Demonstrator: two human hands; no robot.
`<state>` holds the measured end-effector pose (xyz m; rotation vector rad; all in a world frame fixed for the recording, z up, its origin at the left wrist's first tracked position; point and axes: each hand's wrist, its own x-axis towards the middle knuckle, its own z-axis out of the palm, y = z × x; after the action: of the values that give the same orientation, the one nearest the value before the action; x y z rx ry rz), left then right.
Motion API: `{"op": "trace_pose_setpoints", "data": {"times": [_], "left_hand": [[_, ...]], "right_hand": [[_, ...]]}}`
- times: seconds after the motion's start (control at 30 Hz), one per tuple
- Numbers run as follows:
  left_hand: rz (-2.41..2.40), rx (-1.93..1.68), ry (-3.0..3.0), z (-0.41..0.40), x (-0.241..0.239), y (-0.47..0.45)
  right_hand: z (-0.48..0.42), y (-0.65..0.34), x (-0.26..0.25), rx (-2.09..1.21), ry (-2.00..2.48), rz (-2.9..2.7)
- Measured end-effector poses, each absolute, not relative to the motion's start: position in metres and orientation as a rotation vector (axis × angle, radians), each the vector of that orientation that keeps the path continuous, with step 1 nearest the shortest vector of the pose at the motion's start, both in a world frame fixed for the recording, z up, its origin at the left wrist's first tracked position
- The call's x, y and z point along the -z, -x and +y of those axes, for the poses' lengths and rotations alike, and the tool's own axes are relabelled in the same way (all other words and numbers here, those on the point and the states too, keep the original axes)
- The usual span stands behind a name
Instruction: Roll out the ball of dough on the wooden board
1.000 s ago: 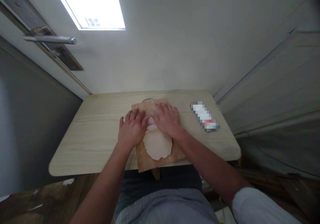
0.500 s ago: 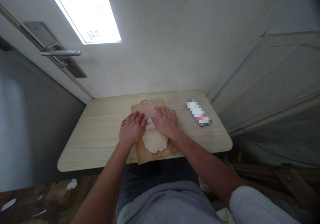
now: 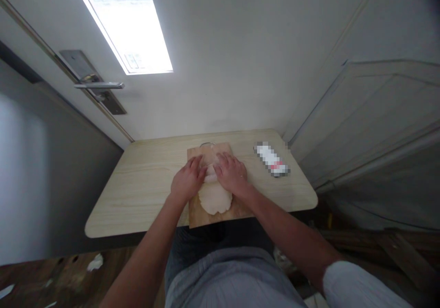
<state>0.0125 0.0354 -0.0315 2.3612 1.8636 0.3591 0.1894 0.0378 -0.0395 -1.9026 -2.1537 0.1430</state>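
A flat, pale sheet of dough point(image 3: 215, 200) with an uneven near edge lies on a wooden cutting board point(image 3: 195, 214). Its far part looks folded or rolled over, between my two hands. My left hand point(image 3: 189, 178) grips the dough's far left side, thumb inward and fingers curled forward. On the far right side, my right hand point(image 3: 232, 173) does the same, its thumb close to the middle. Both sets of fingertips partly hide the dough's far edge.
The board rests on a light wood table point(image 3: 137, 184), its metal handle point(image 3: 207, 144) at the far end. To the right lies a pixelated object point(image 3: 272, 159). Behind the table stands a white door with a lever handle point(image 3: 99, 85).
The view has tilted and shifted slightly. My left hand has moved inward, closer to my right, and its fingers are less spread. The dough's near part looks much the same.
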Motion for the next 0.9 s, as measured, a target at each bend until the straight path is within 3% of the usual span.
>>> {"op": "trace_pose_setpoints", "data": {"times": [0.33, 0.9], "left_hand": [[1.897, -0.364, -2.455, -0.014, 0.038, -0.028], [1.946, -0.232, -2.45, 0.0, 0.032, -0.024]], "right_hand": [[-0.001, -0.204, 0.048, -0.086, 1.858, -2.132], [0.01, -0.2, 0.051, -0.116, 1.878, -2.135]]}}
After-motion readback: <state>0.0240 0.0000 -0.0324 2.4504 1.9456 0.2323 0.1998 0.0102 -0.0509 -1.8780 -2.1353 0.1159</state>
